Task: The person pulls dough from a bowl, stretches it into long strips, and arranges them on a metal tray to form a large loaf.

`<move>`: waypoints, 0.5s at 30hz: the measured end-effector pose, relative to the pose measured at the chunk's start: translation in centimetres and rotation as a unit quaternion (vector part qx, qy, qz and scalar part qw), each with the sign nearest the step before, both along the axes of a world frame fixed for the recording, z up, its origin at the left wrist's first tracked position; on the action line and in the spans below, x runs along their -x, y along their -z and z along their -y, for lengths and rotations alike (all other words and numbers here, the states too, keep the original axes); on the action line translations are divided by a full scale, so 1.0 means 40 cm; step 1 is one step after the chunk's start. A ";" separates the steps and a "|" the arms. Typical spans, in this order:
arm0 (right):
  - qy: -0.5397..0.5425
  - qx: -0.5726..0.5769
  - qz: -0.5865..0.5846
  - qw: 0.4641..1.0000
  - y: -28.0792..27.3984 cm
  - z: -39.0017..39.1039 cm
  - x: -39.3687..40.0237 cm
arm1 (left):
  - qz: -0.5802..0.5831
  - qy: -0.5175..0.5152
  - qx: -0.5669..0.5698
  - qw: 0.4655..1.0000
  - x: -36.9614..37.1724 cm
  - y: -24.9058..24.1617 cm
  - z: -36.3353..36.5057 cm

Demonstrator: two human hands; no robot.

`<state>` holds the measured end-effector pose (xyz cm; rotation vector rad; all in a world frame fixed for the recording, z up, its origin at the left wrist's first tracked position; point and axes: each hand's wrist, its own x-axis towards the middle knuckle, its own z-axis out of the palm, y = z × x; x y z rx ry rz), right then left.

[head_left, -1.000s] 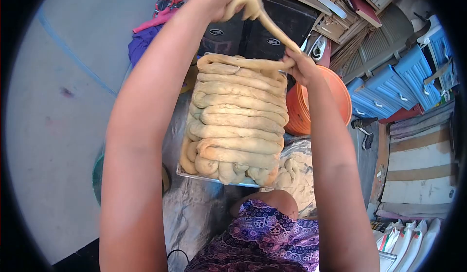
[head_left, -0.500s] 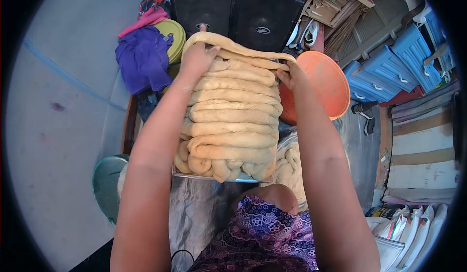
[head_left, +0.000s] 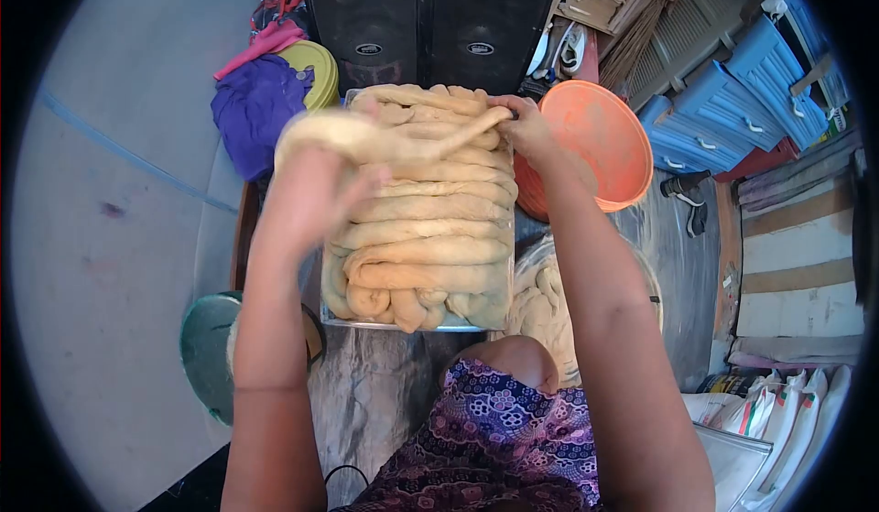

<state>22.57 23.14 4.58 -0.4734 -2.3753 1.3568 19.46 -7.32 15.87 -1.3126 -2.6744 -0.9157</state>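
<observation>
A long dough rope [head_left: 417, 148] stretches between my two hands above a tray [head_left: 458, 330] piled with rows of pale dough strands [head_left: 426, 210]. My left hand [head_left: 316, 187], smeared by motion, carries the looped left end over the tray's left side. Its thumb points right, while the other fingers are mostly covered by dough. At the tray's upper right corner, my right hand [head_left: 526, 127] pinches the other end of the rope. Curled dough ends bunch together along the tray's near edge.
An orange basin [head_left: 600, 141] stands right of the tray, and a round container with more dough [head_left: 540, 315] is nearer my knee. A green basin [head_left: 206, 356] sits at left. Purple cloth [head_left: 261, 109] lies by a yellow lid [head_left: 316, 68]. Black speakers [head_left: 366, 27] stand behind.
My left hand has swung left and toward me with its end of the dough rope. The rope has come down from the tray's far edge, and my right hand has shifted slightly left.
</observation>
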 end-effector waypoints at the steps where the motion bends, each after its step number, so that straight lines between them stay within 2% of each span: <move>1: -0.015 -0.030 0.016 0.999 -0.002 0.004 -0.004 | 0.044 -0.006 0.134 0.990 -0.067 -0.013 0.029; 2: -0.030 -0.060 0.033 0.997 -0.004 0.006 -0.007 | 0.074 0.039 0.109 0.991 -0.128 0.017 0.043; 3: -0.060 -0.104 0.017 0.993 0.021 -0.006 -0.006 | 0.082 0.101 0.158 0.979 -0.184 0.006 0.051; 4: -0.060 -0.104 0.017 0.993 0.004 0.015 -0.020 | 0.170 0.131 0.223 0.951 -0.223 0.021 0.041; 5: -0.063 -0.209 0.024 0.976 -0.031 0.060 -0.050 | 0.121 0.164 0.227 0.952 -0.260 0.055 0.048; 6: -0.065 -0.312 0.030 0.947 -0.054 0.102 -0.084 | 0.122 0.164 0.227 0.952 -0.269 0.071 0.046; 8: -0.210 -0.298 -0.047 0.930 -0.056 0.159 -0.158 | 0.182 0.281 0.216 0.917 -0.284 0.086 0.040; 9: -0.318 -0.240 -0.035 0.917 -0.059 0.192 -0.203 | 0.246 0.305 0.212 0.895 -0.270 0.040 0.021; 10: -0.419 -0.177 -0.021 0.890 -0.058 0.223 -0.247 | 0.246 0.306 0.212 0.895 -0.260 0.031 0.016; 11: -0.416 -0.176 -0.021 0.892 -0.050 0.250 -0.288 | 0.337 0.292 0.053 0.893 -0.253 0.024 0.016; 12: -0.397 -0.253 -0.010 0.882 -0.041 0.275 -0.327 | 0.418 0.268 -0.108 0.861 -0.243 0.017 0.012; 13: -0.374 -0.328 0.003 0.867 -0.040 0.285 -0.353 | 0.435 0.264 -0.246 0.825 -0.214 0.022 -0.008; 14: -0.370 -0.329 0.004 0.869 -0.050 0.284 -0.365 | 0.443 0.255 -0.379 0.772 -0.175 0.030 -0.036; 15: -0.386 -0.310 0.034 0.868 -0.070 0.284 -0.376 | 0.461 0.211 -0.435 0.744 -0.142 0.019 -0.061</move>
